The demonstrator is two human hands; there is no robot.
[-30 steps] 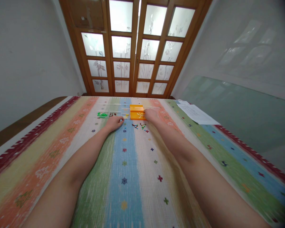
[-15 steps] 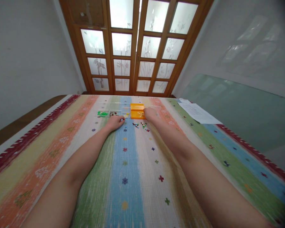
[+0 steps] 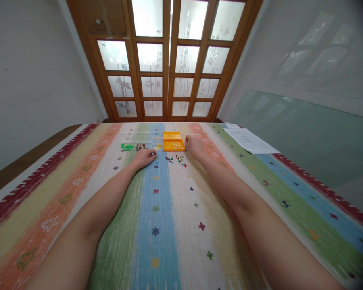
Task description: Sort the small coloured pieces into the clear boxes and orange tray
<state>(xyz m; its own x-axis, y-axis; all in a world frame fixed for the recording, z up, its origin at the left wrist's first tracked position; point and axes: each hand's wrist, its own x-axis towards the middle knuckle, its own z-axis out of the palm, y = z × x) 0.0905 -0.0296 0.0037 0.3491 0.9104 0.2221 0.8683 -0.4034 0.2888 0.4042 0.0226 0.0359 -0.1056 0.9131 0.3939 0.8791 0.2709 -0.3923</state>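
Observation:
My left hand [image 3: 145,158] rests on the striped cloth with thumb and fingertips pressed together; whatever they hold is too small to make out. Just beyond it stand clear boxes, with green pieces [image 3: 127,146], dark brown pieces [image 3: 141,146] and a few yellow pieces [image 3: 158,146]. An open orange box [image 3: 166,148] has its lid tipped back and small pale pieces inside. At that box's right edge is my right hand [image 3: 195,146], fingers curled closed, their contents hidden. Small mixed-colour pieces [image 3: 179,159] lie loose in front of the orange box.
A striped, patterned cloth [image 3: 157,245] covers the table. White printed sheets [image 3: 249,141] lie at the back right. Beyond the far table edge stand wooden doors with glass panes [image 3: 169,80]; a pale green glass panel [image 3: 305,129] leans along the right wall.
My right hand has shifted slightly right, off the orange box's edge, uncovering more of its pale pieces. My left hand has stayed in place. The whole view has swung a little.

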